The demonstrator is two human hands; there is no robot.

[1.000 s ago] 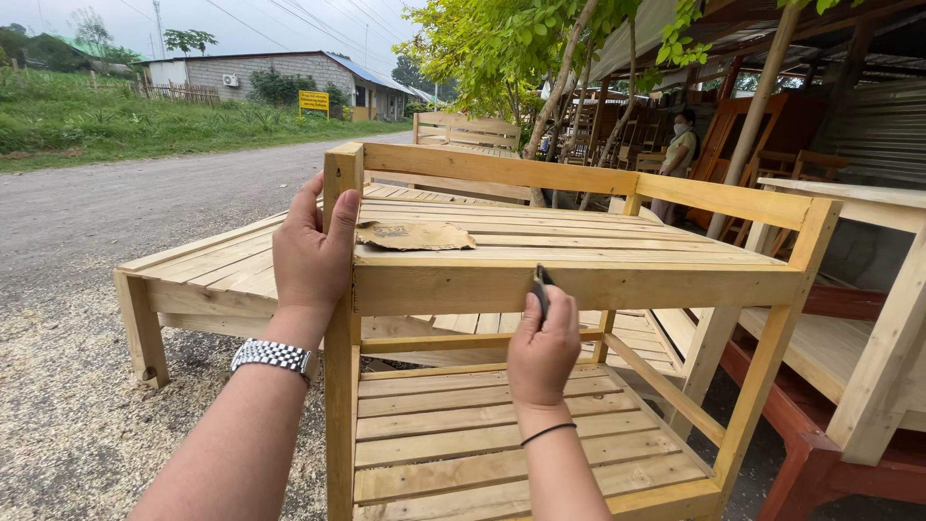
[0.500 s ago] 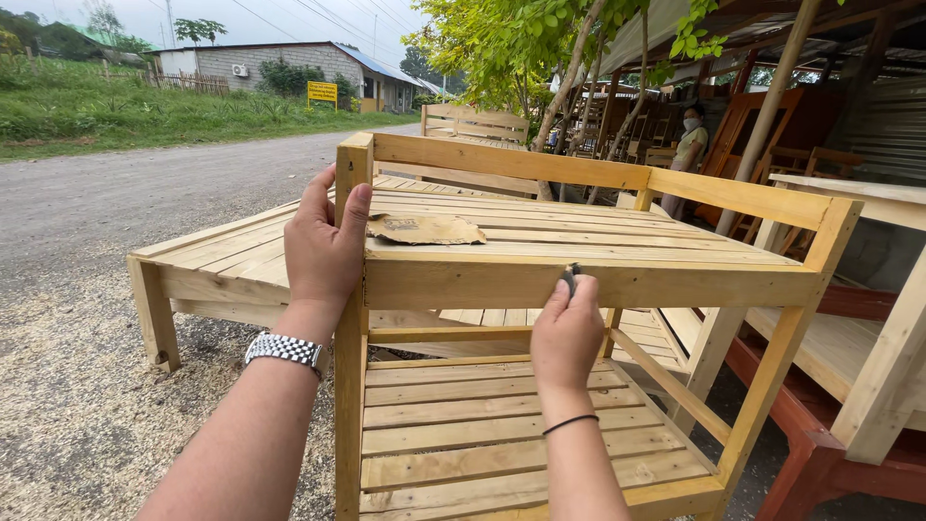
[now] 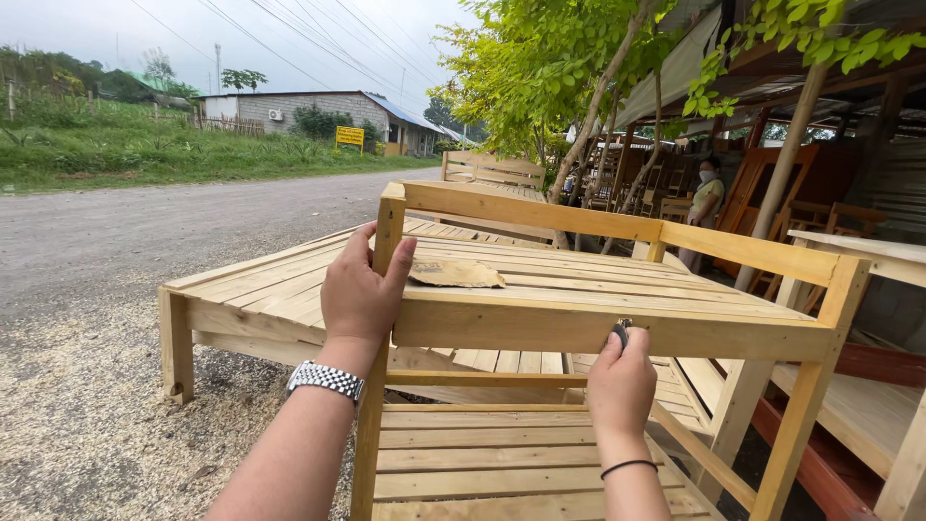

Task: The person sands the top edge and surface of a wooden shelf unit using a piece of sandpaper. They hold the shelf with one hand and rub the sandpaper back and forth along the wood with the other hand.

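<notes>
Left hand (image 3: 362, 294) wrapped around corner post (image 3: 388, 232) of wooden shelf (image 3: 579, 323), fingers closed on it. Right hand (image 3: 622, 381) at 4 o'clock, pinching small dark tool (image 3: 621, 333) against front rail. Sandpaper scrap (image 3: 453, 274) on top slats. Probably rigid, light, rough; best gripped by posts.

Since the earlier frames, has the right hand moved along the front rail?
Yes. The right hand slid rightward along the front rail, away from the corner post.

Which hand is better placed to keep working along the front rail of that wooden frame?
Probably the right hand: it presses a small dark tool against the front rail. The left hand grips the corner post, apparently steadying the frame, beside a scrap of sandpaper.
</notes>
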